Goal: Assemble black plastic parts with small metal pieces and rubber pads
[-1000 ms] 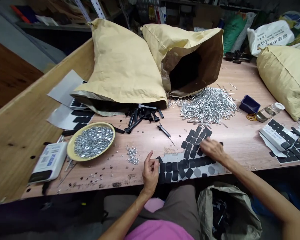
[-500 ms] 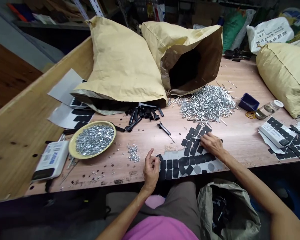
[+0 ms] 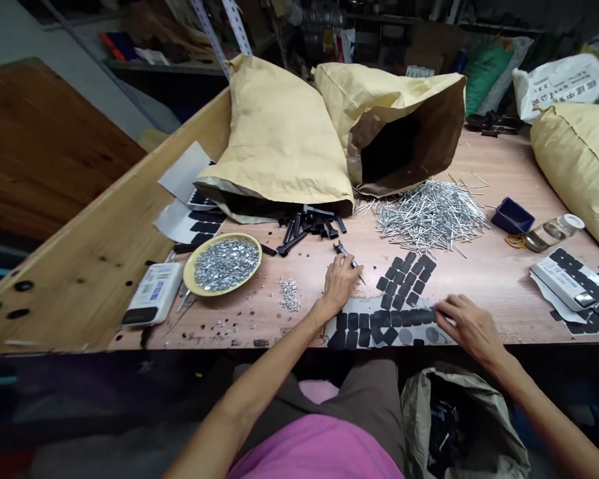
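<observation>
My left hand [image 3: 340, 285] reaches over the table, its fingers closed on a slim black plastic piece [image 3: 340, 249] with a thin metal pin sticking out of it. At the right end of a sheet of black stickers [image 3: 364, 320], my right hand [image 3: 468, 327] hovers with fingers pinched together. A small pale bit shows at its fingertips, too small to name. Several rows of black rounded pads [image 3: 403, 285] lie just behind the sheet. Left of my left hand is a small scatter of shiny metal bits [image 3: 289, 294].
A yellow bowl [image 3: 192, 287] of metal bits and a white scale [image 3: 152, 293] stand at left. Behind are paper sacks [image 3: 284, 133], black plastic pieces [image 3: 297, 233] and a heap of metal pins [image 3: 434, 213]. A blue box [image 3: 513, 216] and a jar [image 3: 554, 231] sit right; an open sack [image 3: 499, 426] is below.
My left hand has moved from the sticker sheet's left end up to the black plastic piece. My right hand has left the black pads and come nearer, to the right. The view has shifted.
</observation>
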{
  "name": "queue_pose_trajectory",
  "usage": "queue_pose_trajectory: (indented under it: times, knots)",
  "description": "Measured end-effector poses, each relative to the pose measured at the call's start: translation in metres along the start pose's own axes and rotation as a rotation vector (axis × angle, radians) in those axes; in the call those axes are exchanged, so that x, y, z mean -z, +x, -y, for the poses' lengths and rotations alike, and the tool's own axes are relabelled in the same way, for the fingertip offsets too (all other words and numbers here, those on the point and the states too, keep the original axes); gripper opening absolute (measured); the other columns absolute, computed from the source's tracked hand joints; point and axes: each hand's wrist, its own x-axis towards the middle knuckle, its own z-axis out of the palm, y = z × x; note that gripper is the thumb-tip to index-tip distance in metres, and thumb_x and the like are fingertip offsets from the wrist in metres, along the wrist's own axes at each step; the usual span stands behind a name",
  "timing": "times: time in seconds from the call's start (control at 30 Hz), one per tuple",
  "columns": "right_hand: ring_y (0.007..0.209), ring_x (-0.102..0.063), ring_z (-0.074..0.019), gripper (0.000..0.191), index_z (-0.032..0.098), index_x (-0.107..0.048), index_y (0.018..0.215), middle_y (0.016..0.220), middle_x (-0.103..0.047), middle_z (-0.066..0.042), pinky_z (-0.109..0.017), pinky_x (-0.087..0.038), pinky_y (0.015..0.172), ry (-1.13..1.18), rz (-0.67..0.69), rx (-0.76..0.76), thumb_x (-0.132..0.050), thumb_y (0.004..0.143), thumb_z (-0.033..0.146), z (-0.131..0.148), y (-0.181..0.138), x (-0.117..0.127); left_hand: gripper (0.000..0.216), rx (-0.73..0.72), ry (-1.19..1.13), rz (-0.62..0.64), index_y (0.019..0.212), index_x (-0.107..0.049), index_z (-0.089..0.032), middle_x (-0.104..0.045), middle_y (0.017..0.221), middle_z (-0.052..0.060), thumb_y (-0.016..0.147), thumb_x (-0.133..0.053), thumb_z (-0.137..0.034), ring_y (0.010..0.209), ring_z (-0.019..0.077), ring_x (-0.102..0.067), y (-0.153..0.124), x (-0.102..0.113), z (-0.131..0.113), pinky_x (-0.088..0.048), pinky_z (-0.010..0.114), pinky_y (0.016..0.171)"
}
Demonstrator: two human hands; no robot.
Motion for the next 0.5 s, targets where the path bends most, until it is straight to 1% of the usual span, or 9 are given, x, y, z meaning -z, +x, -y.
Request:
queue_pose_trajectory:
  times: [0.07, 0.13, 0.17, 0.2, 0.27, 0.3, 0.37, 0.43, 0.5]
  knots:
    - [0.066, -0.058, -0.0152, 0.031, 0.027, -0.067, 0.077, 0.071, -0.063, -0.003, -0.026, -0.037, 0.051, 0.054, 0.094, 0.009, -0.041, 0.091, 0.037, -0.005, -0.039, 0.012, 0.020, -0.059, 0.031, 0.046, 0.084, -0.070, -0.023, -0.060, 0.114, 0.009, 0.081, -0.056, -0.010, 0.114, 0.0267, -0.045, 0.007, -0.005, 0.008, -0.048, 0.036, 0.080]
    - [0.065, -0.062, -0.0158, 0.027, 0.031, -0.069, 0.087, 0.075, -0.067, -0.001, -0.028, -0.044, 0.057, 0.077, 0.147, 0.012, -0.044, 0.089, 0.041, -0.012, -0.076, 0.018, 0.016, -0.094, 0.010, 0.055, 0.078, -0.068, -0.021, -0.059, 0.115, 0.009, 0.081, -0.056, -0.011, 0.116, 0.0262, -0.045, 0.011, -0.008, 0.014, -0.046, 0.038, 0.086]
    - [0.068, -0.064, -0.0174, 0.026, 0.034, -0.068, 0.095, 0.080, -0.070, -0.001, -0.030, -0.046, 0.059, 0.072, 0.148, 0.012, -0.047, 0.087, 0.045, -0.015, -0.090, 0.019, 0.016, -0.105, -0.017, 0.050, 0.076, -0.067, -0.020, -0.060, 0.114, 0.009, 0.081, -0.056, -0.010, 0.116, 0.0261, -0.045, 0.013, -0.009, 0.015, -0.045, 0.040, 0.088]
    - [0.071, -0.066, -0.0193, 0.029, 0.035, -0.067, 0.103, 0.085, -0.071, -0.002, -0.032, -0.049, 0.062, 0.069, 0.130, 0.007, -0.048, 0.086, 0.049, -0.018, -0.101, 0.019, 0.016, -0.111, -0.055, 0.040, 0.074, -0.066, -0.019, -0.060, 0.113, 0.009, 0.081, -0.056, -0.009, 0.116, 0.0261, -0.046, 0.014, -0.008, 0.016, -0.044, 0.041, 0.091]
    - [0.077, -0.068, -0.0231, 0.038, 0.035, -0.063, 0.113, 0.093, -0.072, -0.003, -0.035, -0.051, 0.064, 0.081, 0.075, -0.027, -0.049, 0.084, 0.055, -0.019, -0.106, 0.020, 0.017, -0.118, -0.166, 0.003, 0.072, -0.065, -0.020, -0.062, 0.111, 0.009, 0.080, -0.055, -0.008, 0.117, 0.0258, -0.047, 0.017, -0.001, 0.014, -0.042, 0.044, 0.095]
    - [0.079, -0.068, -0.0243, 0.041, 0.035, -0.062, 0.115, 0.095, -0.072, -0.004, -0.036, -0.052, 0.064, 0.107, 0.048, -0.056, -0.048, 0.084, 0.057, -0.016, -0.101, 0.020, 0.018, -0.119, -0.235, -0.030, 0.074, -0.064, -0.021, -0.063, 0.110, 0.008, 0.081, -0.053, -0.009, 0.117, 0.0252, -0.048, 0.017, 0.005, 0.011, -0.041, 0.044, 0.097]
    - [0.081, -0.068, -0.0246, 0.040, 0.033, -0.063, 0.114, 0.096, -0.071, -0.005, -0.035, -0.053, 0.065, 0.210, 0.016, -0.111, -0.046, 0.086, 0.055, -0.004, -0.077, 0.021, 0.020, -0.110, -0.389, -0.136, 0.079, -0.064, -0.022, -0.065, 0.108, 0.008, 0.086, -0.048, -0.012, 0.117, 0.0230, -0.050, 0.013, 0.022, 0.002, -0.039, 0.043, 0.100]
    - [0.080, -0.068, -0.0232, 0.036, 0.031, -0.065, 0.109, 0.094, -0.071, -0.005, -0.033, -0.053, 0.066, 0.365, 0.009, -0.117, -0.043, 0.089, 0.052, 0.019, -0.038, 0.017, 0.020, -0.094, -0.542, -0.230, 0.083, -0.064, -0.021, -0.067, 0.101, 0.009, 0.088, -0.044, -0.019, 0.111, 0.0216, -0.055, 0.001, 0.043, -0.010, -0.038, 0.042, 0.102]
    - [0.078, -0.067, -0.0221, 0.034, 0.029, -0.067, 0.101, 0.089, -0.070, -0.006, -0.032, -0.052, 0.067, 0.520, 0.011, -0.053, -0.042, 0.090, 0.048, 0.050, 0.007, 0.004, 0.018, -0.013, -0.688, -0.277, 0.083, -0.064, -0.021, -0.068, 0.091, 0.007, 0.087, -0.046, -0.024, 0.095, 0.0199, -0.061, -0.021, 0.064, -0.019, -0.041, 0.041, 0.099]
